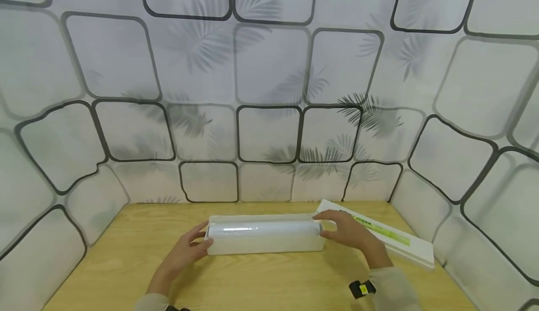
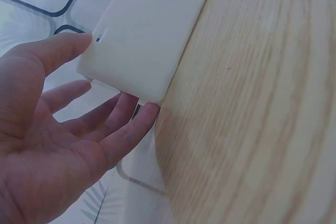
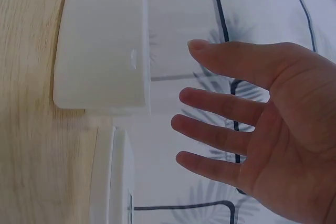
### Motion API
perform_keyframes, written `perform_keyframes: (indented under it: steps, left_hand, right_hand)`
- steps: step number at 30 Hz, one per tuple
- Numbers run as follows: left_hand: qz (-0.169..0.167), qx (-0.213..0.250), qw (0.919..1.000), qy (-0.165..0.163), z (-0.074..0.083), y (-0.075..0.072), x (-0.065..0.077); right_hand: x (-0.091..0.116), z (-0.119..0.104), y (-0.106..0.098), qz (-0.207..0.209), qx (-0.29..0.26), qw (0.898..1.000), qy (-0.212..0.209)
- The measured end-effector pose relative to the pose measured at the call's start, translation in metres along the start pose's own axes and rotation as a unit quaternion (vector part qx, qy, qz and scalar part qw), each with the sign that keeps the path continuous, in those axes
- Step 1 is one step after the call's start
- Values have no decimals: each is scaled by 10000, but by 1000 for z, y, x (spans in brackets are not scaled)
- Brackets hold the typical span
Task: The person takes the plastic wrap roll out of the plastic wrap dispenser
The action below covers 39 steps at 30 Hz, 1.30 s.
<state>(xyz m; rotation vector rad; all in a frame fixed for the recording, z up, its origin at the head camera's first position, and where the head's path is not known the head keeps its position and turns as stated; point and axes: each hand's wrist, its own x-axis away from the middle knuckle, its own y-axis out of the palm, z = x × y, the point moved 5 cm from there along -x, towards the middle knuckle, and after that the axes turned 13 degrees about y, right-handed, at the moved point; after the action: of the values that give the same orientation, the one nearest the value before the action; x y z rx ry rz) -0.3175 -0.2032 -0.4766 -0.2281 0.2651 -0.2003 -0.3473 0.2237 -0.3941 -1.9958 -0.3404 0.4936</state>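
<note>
A long, lidless white box (image 1: 265, 245) stands on the wooden table with a shiny roll of what looks like cling film (image 1: 269, 229) lying lengthwise in it. At the box's left end is my left hand (image 1: 185, 251); in the left wrist view its thumb is by the side wall and its loosely bent fingers touch the end edge of the box (image 2: 142, 35). My right hand (image 1: 347, 229) is at the opposite end. The right wrist view shows this hand (image 3: 283, 114) spread, with a gap between its fingertips and the box (image 3: 102, 40).
A long white lid-like piece (image 1: 414, 250) with a green label lies slantwise behind and to the right of the box, partly behind my right hand. Patterned fabric walls (image 1: 269, 133) rise at the back and both sides of the wooden table (image 1: 252, 283).
</note>
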Motion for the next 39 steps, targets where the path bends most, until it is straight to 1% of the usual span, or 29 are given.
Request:
perform_keyframes:
  steps: [11,18,22,25,34,39]
  left_hand:
    - [18,-22,10000,-43,-2,-1,0]
    - [48,-33,10000,-45,-1,-3,0]
    - [10,-41,10000,-19,0,-3,0]
    - [-1,-54,10000,-25,0,-2,0]
    - [-214,12,9997,69,1,-1,0]
    - [-195,47,9998,53,1,-1,0]
  right_hand:
    - [-32,-14,11,-679,-26,9976,95]
    - [-48,-16,23,-824,43,9966,69]
    - [-54,-17,30,-894,141,9959,1]
    - [-56,-19,34,-982,141,9951,37]
    - [-62,-18,37,-1371,-8,9888,589]
    - [-66,-14,38,-1484,-98,9858,781]
